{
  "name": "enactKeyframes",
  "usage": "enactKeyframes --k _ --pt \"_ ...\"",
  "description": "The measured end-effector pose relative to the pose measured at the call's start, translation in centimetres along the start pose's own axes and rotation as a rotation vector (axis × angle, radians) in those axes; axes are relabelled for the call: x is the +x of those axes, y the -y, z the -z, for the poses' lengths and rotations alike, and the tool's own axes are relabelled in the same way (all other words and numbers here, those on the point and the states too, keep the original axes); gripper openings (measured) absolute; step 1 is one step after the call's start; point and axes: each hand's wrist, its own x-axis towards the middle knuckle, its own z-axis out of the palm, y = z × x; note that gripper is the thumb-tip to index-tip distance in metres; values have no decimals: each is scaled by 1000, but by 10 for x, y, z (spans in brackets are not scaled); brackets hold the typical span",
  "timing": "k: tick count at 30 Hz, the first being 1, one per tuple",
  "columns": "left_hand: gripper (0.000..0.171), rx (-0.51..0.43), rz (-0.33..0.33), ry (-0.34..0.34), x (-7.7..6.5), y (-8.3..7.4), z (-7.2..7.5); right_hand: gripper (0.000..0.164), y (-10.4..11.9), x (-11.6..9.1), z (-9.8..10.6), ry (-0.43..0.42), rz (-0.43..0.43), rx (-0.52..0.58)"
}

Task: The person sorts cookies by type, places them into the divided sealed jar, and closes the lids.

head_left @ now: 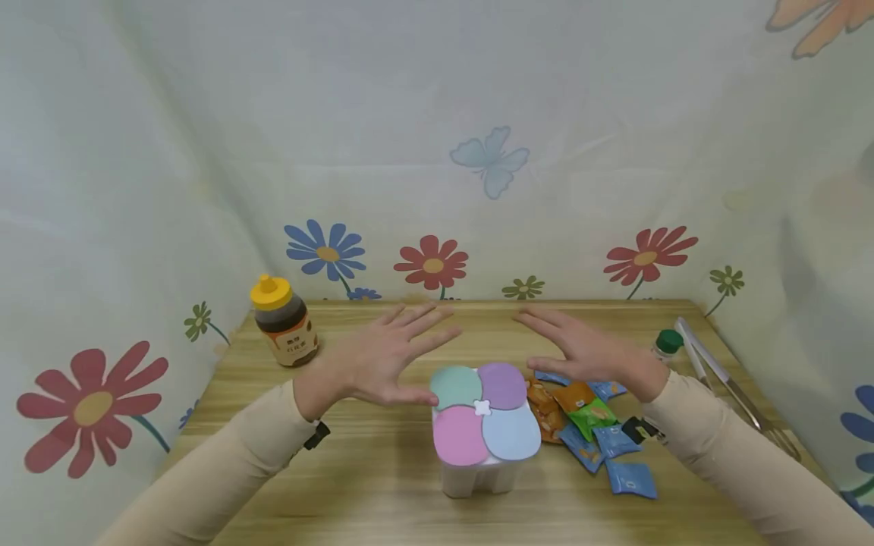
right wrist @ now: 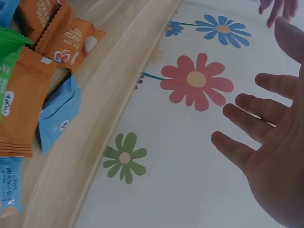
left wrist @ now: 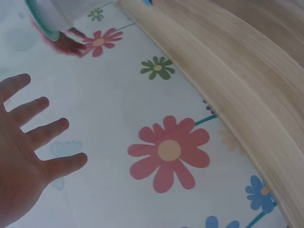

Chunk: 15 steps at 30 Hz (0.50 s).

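In the head view a white box point(head_left: 476, 479) stands on the table with a lid of four rounded petals in green, purple, pink and blue. My left hand point(head_left: 385, 356) is spread above the table on the box's left, its thumb overlapping the green petal in this view. On the other side my right hand point(head_left: 586, 347) hovers with straight fingers over the far part of a pile of snack packets point(head_left: 589, 413). Both palms hold nothing. The right wrist view shows the right hand point(right wrist: 273, 128) apart from an orange packet point(right wrist: 28, 102); the left hand point(left wrist: 28, 152) is likewise spread in its own wrist view.
A honey bottle point(head_left: 287, 326) with a yellow cap stands at the back left. A small green-capped bottle point(head_left: 668, 345) and metal tongs point(head_left: 734, 390) are on the right of the wooden table point(head_left: 328, 485). Flower-printed cloth point(head_left: 382, 152) hangs behind and at the sides.
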Motion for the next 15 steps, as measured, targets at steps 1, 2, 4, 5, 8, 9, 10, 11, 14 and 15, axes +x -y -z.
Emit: enactKeyframes --k 1,2,4,5,8,9,10,11,14,15 --pt "93 -4 -9 -5 0 -2 1 74 -1 -1 -2 2 -17 14" --pt "93 -7 -18 -10 1 -4 3 72 -2 -2 -3 4 -32 26" --pt "93 -11 -26 -11 1 -6 5 71 -4 -4 -6 3 -52 41" --pt "94 -12 -28 -12 1 -7 5 69 -5 -4 -7 -1 -55 44" --pt "94 -14 -26 -13 1 -8 6 64 -7 -5 -10 -18 -44 50" --pt "94 -14 -25 -14 1 -9 5 62 -8 -5 -12 -22 -41 51" --pt "94 -15 -30 -19 2 -9 4 59 -9 -5 -13 -24 -40 53" --pt "94 -21 -34 -23 2 -10 3 57 -10 -5 -14 -25 -40 57" --pt "94 -35 -45 -30 3 -11 0 55 -12 -6 -16 -21 -57 65" --pt "93 -43 -50 -33 4 -11 0 54 -13 -7 -17 -24 -58 67"
